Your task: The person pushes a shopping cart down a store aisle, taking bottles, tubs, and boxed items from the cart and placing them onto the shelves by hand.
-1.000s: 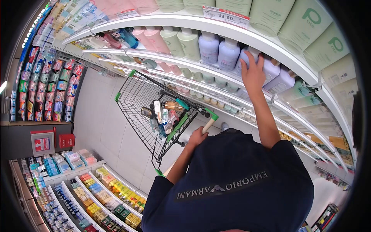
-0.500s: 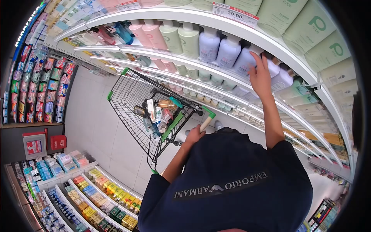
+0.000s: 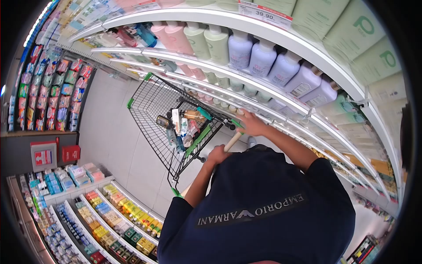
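My left hand (image 3: 218,155) is wrapped round the beige handle bar (image 3: 232,141) of a black wire shopping cart (image 3: 147,125) with green corner pieces. My right hand (image 3: 251,123) is at the far end of that handle, by its green end piece, fingers stretched out and apart, with nothing visible in it. Several goods lie in the cart: a white box (image 3: 176,118), a dark jar-like container (image 3: 163,121), an amber bottle (image 3: 193,115) and other small bottles. Lilac pump bottles (image 3: 263,59) stand on the shelf beyond my right hand.
A long curved white shelf (image 3: 211,17) runs along the right, holding pink bottles (image 3: 178,37) and green bottles (image 3: 216,45). Packets hang on a rack (image 3: 52,94) at the far left. Low shelves of yellow goods (image 3: 129,209) stand lower left, near a red box (image 3: 70,153).
My right hand has left the lilac bottles on the shelf and come down and left to the cart handle. The left hand stays on the handle.
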Tool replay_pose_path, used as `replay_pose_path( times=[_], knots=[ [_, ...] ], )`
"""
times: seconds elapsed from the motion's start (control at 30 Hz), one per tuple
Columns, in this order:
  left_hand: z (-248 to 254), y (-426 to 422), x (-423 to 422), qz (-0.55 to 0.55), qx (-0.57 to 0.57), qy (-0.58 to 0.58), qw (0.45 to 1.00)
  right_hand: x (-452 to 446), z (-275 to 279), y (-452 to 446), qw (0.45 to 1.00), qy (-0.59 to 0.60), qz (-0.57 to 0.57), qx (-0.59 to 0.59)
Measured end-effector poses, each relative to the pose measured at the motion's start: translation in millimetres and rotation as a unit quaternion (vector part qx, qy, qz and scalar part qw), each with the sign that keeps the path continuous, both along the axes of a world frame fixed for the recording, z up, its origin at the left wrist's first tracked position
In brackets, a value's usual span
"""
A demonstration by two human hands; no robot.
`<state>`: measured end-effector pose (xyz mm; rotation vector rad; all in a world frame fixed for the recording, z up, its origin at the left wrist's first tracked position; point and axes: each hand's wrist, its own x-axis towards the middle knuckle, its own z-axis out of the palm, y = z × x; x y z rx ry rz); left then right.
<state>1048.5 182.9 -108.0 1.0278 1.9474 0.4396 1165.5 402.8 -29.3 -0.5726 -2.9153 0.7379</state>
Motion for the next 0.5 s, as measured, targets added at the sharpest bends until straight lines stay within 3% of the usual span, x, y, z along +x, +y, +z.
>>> replay_pose_path(
  times=[0.03, 0.1, 0.17, 0.3, 0.33, 0.4, 0.5],
  knots=[
    [-6, -12, -3, -0.013, 0.002, 0.013, 1.000, 3, -23, -10, 1.000, -0.010, 0.013, -0.013],
    [21, -35, -7, 0.011, -0.102, 0.020, 0.995, -3, -46, -9, 0.998, -0.022, 0.047, -0.030],
    [35, -73, -16, -0.001, -0.188, 0.043, 0.981, -16, -60, -3, 0.955, -0.112, 0.050, -0.272],
    [10, -174, -19, 0.103, -0.313, 0.026, 0.944, -23, -68, -15, 0.978, -0.068, 0.007, -0.195],
    [10, -178, -9, 0.117, -0.320, 0.021, 0.940, -24, -67, -21, 0.984, -0.033, -0.001, -0.174],
    [13, -182, 0, 0.198, -0.295, 0.140, 0.924, -29, -60, -24, 0.981, -0.054, 0.010, -0.184],
    [17, -172, 6, 0.222, -0.301, 0.147, 0.916, -33, -69, -13, 0.986, -0.054, 0.023, -0.156]
  ],
)
